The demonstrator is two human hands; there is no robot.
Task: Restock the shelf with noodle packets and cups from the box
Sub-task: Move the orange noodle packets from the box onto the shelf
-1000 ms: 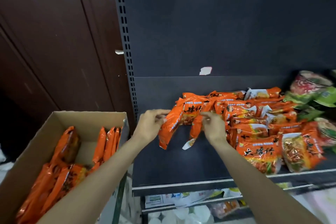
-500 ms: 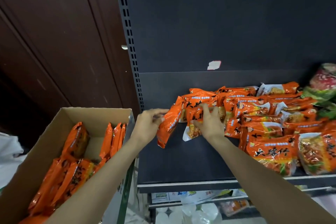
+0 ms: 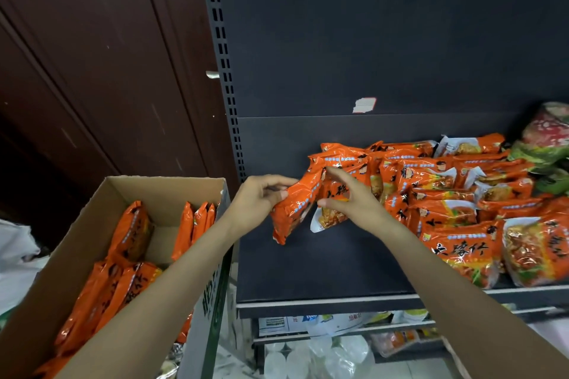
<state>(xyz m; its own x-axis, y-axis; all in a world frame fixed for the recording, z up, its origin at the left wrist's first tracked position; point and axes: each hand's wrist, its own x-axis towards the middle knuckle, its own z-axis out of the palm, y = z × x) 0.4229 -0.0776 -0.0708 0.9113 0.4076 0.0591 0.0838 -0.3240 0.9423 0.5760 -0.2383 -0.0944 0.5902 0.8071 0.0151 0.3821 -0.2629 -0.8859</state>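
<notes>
Orange noodle packets [image 3: 446, 194] lie stacked on the dark shelf [image 3: 308, 271], filling its right half. My left hand [image 3: 261, 197] pinches the upper edge of one tilted orange packet [image 3: 292, 209] at the left end of the pile. My right hand [image 3: 354, 197] grips the neighbouring packet [image 3: 331, 215], thumb under it and fingers over its top. A cardboard box [image 3: 166, 191] at lower left holds more orange packets [image 3: 129, 234], some standing on edge. Noodle cups [image 3: 548, 135] sit at the shelf's far right.
A dark red wooden cabinet [image 3: 92, 55] stands behind the box. The shelf's slotted upright [image 3: 221, 49] runs beside it. A lower shelf [image 3: 338, 332] holds white packages and cups. White bags [image 3: 15, 255] lie at far left.
Both hands stay on the two leftmost packets; the right hand shifted from pressing the pile to gripping its packet from the side. The view drifted left, so the pile sits further right.
</notes>
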